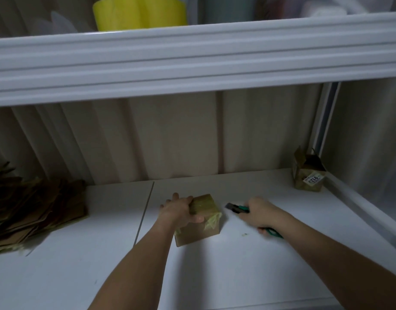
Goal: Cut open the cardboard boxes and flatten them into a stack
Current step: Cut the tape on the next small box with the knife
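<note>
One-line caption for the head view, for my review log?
Left hand grips taped box while right hand holds green cutter; flattened stack at left.

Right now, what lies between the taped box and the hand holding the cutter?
In the head view, only the cutter's blade tip and bare white shelf separate the taped box from the right hand.

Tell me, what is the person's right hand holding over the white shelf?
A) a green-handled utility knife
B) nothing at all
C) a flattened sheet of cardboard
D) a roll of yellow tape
A: the right hand grips a green-handled utility knife, its dark tip pointing toward the small taped brown cardboard box that the left hand holds steady.
</note>
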